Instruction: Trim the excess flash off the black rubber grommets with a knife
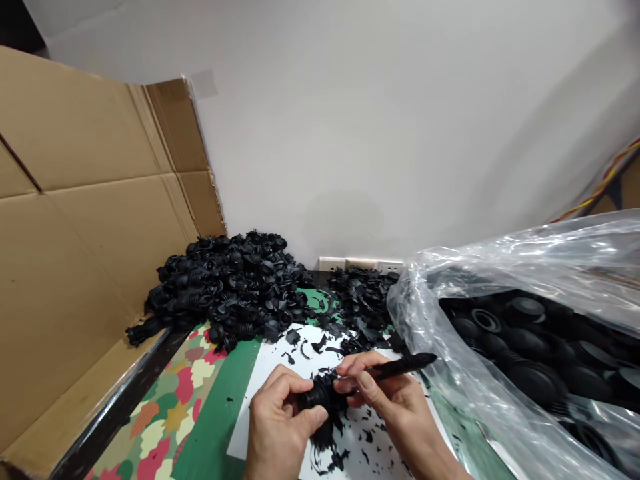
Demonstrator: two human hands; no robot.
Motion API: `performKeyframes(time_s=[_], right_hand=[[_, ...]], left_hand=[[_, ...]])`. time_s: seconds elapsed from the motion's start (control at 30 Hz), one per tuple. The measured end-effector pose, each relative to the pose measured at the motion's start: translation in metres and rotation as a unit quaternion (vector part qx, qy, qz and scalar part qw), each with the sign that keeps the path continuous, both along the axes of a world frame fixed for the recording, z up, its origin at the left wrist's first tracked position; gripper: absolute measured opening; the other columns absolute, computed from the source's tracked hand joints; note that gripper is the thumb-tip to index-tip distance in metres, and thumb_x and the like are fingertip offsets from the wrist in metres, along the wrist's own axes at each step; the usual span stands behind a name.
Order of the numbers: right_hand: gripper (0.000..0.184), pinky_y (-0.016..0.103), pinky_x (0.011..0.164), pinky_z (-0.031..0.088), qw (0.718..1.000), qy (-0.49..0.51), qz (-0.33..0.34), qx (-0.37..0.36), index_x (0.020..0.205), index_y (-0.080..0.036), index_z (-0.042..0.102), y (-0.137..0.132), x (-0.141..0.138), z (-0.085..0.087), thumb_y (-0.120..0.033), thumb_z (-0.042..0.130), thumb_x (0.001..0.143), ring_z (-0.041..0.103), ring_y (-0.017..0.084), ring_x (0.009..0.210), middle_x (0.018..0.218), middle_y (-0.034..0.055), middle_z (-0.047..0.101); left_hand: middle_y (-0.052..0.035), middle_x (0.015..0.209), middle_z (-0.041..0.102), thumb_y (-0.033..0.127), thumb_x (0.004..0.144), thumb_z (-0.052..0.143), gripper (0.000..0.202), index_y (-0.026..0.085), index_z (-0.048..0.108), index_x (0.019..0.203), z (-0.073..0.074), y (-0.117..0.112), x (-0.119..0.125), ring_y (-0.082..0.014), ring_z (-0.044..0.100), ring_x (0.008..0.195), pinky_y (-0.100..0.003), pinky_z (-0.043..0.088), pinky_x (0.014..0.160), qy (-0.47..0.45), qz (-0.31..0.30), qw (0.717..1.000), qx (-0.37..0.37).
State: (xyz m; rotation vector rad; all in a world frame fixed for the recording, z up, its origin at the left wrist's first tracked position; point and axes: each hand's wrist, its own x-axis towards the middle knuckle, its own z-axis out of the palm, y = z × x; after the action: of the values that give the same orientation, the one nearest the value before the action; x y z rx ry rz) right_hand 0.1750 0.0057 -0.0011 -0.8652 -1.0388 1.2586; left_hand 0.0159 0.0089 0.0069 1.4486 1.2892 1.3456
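Over a white sheet (253, 427), my left hand (283, 417) pinches a black ribbed rubber bellows part (315, 398) between thumb and fingers. My right hand (387, 393) is closed round a black pen-shaped tool (405, 365), its back end pointing right. The tool's working tip is hidden by fingers, right beside the rubber part; whether the two touch I cannot tell. Under both hands lie dark rubber shavings (326, 437), with more scraps (367, 437) scattered across the sheet.
A large heap of black ribbed rubber pieces (240, 287) rises at the back left, beside a cardboard panel (100, 147). Flat rubber scraps (363, 300) pile up below wall sockets (360, 265). On the right, a clear plastic bag (425, 313) holds black rubber parts (530, 340).
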Motion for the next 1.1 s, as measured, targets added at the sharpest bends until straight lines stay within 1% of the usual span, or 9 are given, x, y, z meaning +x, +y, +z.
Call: performKeyframes(time_s=[0.2,0.33,0.4,0.5,0.57,0.67,0.77,0.93,1.1], right_hand=[[0.018,0.028,0.059,0.048,1.0,-0.013,-0.018,0.011,0.078,-0.02,0.064,-0.001,0.002,-0.001,-0.038,0.065,0.077,0.064,0.02,0.07,0.083,0.0045,0.065],[0.016,0.03,0.058,0.049,0.997,-0.031,-0.058,0.033,0.076,-0.021,0.069,-0.004,0.0,0.003,-0.037,0.069,0.073,0.061,0.02,0.07,0.084,0.0051,0.065],[0.015,0.031,0.061,0.05,0.996,-0.039,-0.071,0.047,0.076,-0.022,0.071,-0.006,-0.002,0.002,-0.036,0.071,0.07,0.061,0.021,0.072,0.083,0.0049,0.064],[0.014,0.034,0.066,0.052,0.992,-0.067,-0.069,0.079,0.078,-0.022,0.072,-0.007,-0.005,-0.003,-0.034,0.071,0.071,0.062,0.023,0.076,0.079,0.0056,0.066],[0.012,0.034,0.068,0.052,0.987,-0.097,-0.071,0.106,0.079,-0.023,0.072,-0.008,-0.007,-0.007,-0.032,0.071,0.072,0.062,0.023,0.076,0.078,0.0058,0.067],[0.009,0.031,0.067,0.052,0.983,-0.105,-0.089,0.122,0.078,-0.024,0.071,-0.009,-0.011,-0.007,-0.031,0.071,0.072,0.062,0.021,0.074,0.075,0.0044,0.067],[0.009,0.028,0.063,0.052,0.983,-0.106,-0.085,0.126,0.076,-0.024,0.071,-0.011,-0.015,-0.004,-0.032,0.071,0.072,0.063,0.02,0.071,0.073,0.0041,0.068],[0.011,0.028,0.06,0.051,0.981,-0.102,-0.083,0.143,0.077,-0.023,0.071,-0.012,-0.02,-0.003,-0.034,0.071,0.073,0.063,0.021,0.07,0.074,0.0046,0.068],[0.011,0.027,0.06,0.051,0.979,-0.111,-0.086,0.149,0.076,-0.023,0.07,-0.013,-0.022,-0.003,-0.033,0.07,0.074,0.063,0.02,0.069,0.073,0.0042,0.068]], left_hand=[[0.0017,0.064,0.054,0.005,0.054,0.068,0.015,0.018,0.066,0.061,-0.003,0.001,-0.003,-0.0144,0.051,0.058,-0.022,0.04,0.05,0.008,-0.01,1.0,0.015],[0.0016,0.062,0.053,0.008,0.055,0.07,0.011,0.018,0.066,0.059,-0.004,0.001,-0.004,-0.0145,0.05,0.058,-0.023,0.039,0.05,0.024,-0.01,0.999,0.027],[0.0017,0.061,0.052,0.009,0.056,0.071,0.01,0.018,0.066,0.06,-0.006,0.001,-0.004,-0.0144,0.05,0.057,-0.023,0.039,0.05,0.027,-0.009,0.999,0.019],[0.0016,0.062,0.051,0.013,0.057,0.071,0.008,0.017,0.067,0.062,-0.009,0.0,-0.005,-0.0145,0.049,0.055,-0.024,0.039,0.05,0.034,-0.012,0.999,-0.006],[0.0017,0.062,0.05,0.015,0.058,0.071,0.007,0.016,0.066,0.063,-0.01,0.001,-0.005,-0.0143,0.048,0.054,-0.025,0.038,0.049,0.04,-0.013,0.999,-0.018],[0.0022,0.061,0.048,0.018,0.058,0.072,0.007,0.016,0.066,0.061,-0.01,0.001,-0.005,-0.0135,0.045,0.053,-0.024,0.036,0.048,0.043,-0.012,0.999,-0.028],[0.0022,0.06,0.048,0.02,0.057,0.074,0.01,0.016,0.066,0.059,-0.009,0.002,-0.003,-0.013,0.044,0.053,-0.024,0.034,0.047,0.036,-0.008,0.999,-0.029],[0.0028,0.058,0.047,0.02,0.051,0.078,0.014,0.015,0.066,0.056,-0.005,0.002,0.001,-0.0115,0.042,0.05,-0.022,0.032,0.045,0.025,0.001,0.999,-0.023],[0.0029,0.057,0.047,0.02,0.052,0.077,0.013,0.015,0.065,0.055,-0.005,0.001,0.001,-0.0114,0.042,0.049,-0.022,0.033,0.044,0.028,0.006,0.999,-0.015]])
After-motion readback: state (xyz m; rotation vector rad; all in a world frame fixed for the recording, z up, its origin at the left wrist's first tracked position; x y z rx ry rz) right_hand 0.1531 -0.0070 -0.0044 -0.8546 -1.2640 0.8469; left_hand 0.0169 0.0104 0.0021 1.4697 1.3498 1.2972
